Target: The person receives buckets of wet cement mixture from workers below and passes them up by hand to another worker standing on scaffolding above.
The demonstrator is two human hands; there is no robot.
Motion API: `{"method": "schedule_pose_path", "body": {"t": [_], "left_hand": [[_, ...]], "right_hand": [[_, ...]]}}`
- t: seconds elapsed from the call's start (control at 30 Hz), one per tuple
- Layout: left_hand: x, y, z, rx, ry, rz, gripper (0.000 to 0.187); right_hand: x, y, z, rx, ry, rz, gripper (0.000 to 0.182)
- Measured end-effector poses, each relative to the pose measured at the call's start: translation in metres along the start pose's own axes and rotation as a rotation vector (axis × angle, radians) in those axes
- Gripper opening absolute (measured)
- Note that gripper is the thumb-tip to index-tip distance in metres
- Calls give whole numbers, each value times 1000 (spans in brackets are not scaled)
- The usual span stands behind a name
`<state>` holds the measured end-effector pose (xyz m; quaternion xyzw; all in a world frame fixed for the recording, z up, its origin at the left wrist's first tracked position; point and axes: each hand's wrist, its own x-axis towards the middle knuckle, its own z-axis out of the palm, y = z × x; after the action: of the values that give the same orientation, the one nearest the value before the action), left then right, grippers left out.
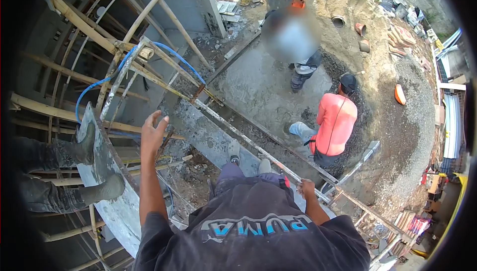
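Observation:
My left hand [155, 126] is raised at the left, fingers loosely bent and apart, with nothing in it. It appears near the slanted ladder-like frame of the scaffold [119, 82], though a gap shows between them. On the right, my right hand [306, 189] is wrapped round a paint-splashed scaffold rail [256, 147] that runs diagonally in front of my body. Below me, my shoes [233, 152] stand on a grey, cement-stained plank or ledge [211, 139]. A blue hose [176, 57] loops over the frame beyond my left hand.
Bamboo poles [64, 109] crowd the left, where another person's rubber boots [107, 189] rest on a tilted board [117, 216]. Below, a person in a coral shirt [338, 122] and a blurred person [298, 72] are at wet concrete [248, 79]. A gravel pile [412, 132] lies right.

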<state>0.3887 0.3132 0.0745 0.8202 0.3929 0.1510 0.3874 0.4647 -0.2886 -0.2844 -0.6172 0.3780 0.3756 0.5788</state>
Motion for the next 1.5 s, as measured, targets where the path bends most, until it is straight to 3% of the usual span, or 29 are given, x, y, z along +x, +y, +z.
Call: {"method": "schedule_pose_path", "body": {"t": [0.17,0.2,0.27,0.33,0.43,0.63,0.83,0.97,1.03,1.23,1.5], "left_hand": [[-71,-168,112,-42,-283,-461,56],[-88,-186,120,-35,-341,-512,55],[-115,-179,122,-10,-436,-846,50],[-142,-237,136,-110,-368,-1070,28],[-155,-269,133,-97,-340,-1171,26],[-100,-280,127,-199,-408,-1070,23],[-13,-240,138,-434,-393,-948,18],[20,-227,152,-403,-382,-890,18],[27,-220,158,-354,-362,-883,18],[21,-253,166,-244,-546,-919,18],[14,-237,192,-106,-560,-914,22]], "right_hand": [[-16,-9,2,4,35,-7,12],[-27,-18,12,-13,76,-20,12],[-35,-27,24,-46,103,-33,15],[-35,-32,32,-78,77,-33,20],[-45,-48,57,-111,78,-36,20],[-53,-68,103,-173,73,-83,25],[-58,-72,126,-208,92,-95,24],[-70,-67,130,-195,117,-53,23],[-76,-64,130,-182,122,-32,23],[-89,-54,135,-105,157,34,23],[-85,-36,131,-115,114,79,26]]}}
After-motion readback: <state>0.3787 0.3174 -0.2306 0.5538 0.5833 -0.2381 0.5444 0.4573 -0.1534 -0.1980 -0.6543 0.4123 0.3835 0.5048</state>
